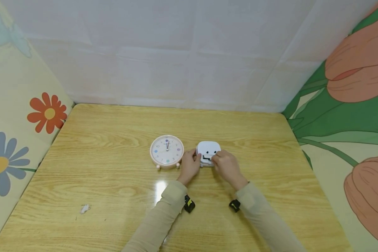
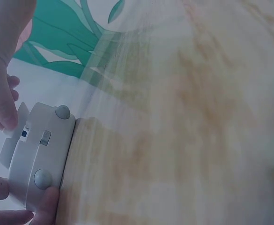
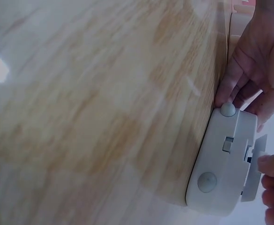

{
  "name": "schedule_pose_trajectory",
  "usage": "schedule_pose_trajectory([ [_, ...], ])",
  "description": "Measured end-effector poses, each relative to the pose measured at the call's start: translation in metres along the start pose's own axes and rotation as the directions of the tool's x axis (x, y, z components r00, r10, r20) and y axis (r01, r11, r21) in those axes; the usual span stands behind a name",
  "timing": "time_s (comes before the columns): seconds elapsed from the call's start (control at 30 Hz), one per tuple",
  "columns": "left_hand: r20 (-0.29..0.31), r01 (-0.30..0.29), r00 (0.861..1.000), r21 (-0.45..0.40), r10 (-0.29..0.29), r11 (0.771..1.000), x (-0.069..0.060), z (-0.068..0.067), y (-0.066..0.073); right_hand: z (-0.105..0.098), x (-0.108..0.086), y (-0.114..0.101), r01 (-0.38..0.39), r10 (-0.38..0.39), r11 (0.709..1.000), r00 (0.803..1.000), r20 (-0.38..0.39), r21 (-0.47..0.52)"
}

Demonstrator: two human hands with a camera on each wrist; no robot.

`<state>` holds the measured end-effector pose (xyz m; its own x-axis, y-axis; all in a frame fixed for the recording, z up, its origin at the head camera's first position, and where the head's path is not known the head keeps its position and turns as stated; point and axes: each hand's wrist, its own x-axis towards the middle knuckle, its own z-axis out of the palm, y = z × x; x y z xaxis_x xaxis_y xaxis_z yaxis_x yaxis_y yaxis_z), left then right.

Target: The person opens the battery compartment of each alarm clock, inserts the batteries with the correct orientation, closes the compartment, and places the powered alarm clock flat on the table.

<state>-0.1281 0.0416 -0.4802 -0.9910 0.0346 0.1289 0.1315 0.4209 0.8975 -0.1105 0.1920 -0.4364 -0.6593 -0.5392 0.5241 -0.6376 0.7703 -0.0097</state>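
Observation:
A small white rounded-square clock [image 1: 209,145] lies on the table with its back up, showing two dark knobs and a dark slot. Two round feet and a small switch show on its side in both wrist views. My left hand [image 1: 190,164] holds the clock's left edge, thumb on the back and fingers at the side. With thumb and fingertips my right hand [image 1: 228,166] pinches a thin white battery cover [image 3: 255,176], which stands tilted partly off the back. What is inside the slot is too small to tell.
A round pink alarm clock [image 1: 167,150] lies face up just left of my left hand. A white scrap [image 1: 85,209] is on the wooden table [image 1: 113,189] at the front left. Cloth walls with printed flowers border the table's sides and back.

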Motion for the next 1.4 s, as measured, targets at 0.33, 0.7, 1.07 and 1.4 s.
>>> schedule_pose_trajectory([
  [0.33, 0.011, 0.011, 1.000, 0.005, -0.011, 1.000, -0.0004, -0.0004, -0.0001, 0.0034, 0.0015, -0.0021, -0.009, 0.010, 1.000, 0.999, 0.052, -0.014],
  [0.7, 0.018, 0.012, 1.000, 0.007, -0.012, 1.000, 0.0001, 0.0002, -0.0006, 0.0056, 0.0018, -0.0018, -0.029, 0.029, 1.000, 0.998, 0.062, -0.007],
  [1.07, 0.008, 0.002, 1.000, 0.015, -0.002, 1.000, 0.0008, 0.0002, -0.0011, 0.0057, 0.0014, -0.0042, -0.057, 0.058, 0.998, 0.996, 0.072, -0.014],
  [1.4, 0.004, 0.015, 1.000, 0.031, -0.015, 0.999, 0.0002, 0.0009, -0.0016, 0.0086, 0.0002, -0.0052, -0.092, 0.091, 0.996, 0.994, 0.067, 0.009],
])
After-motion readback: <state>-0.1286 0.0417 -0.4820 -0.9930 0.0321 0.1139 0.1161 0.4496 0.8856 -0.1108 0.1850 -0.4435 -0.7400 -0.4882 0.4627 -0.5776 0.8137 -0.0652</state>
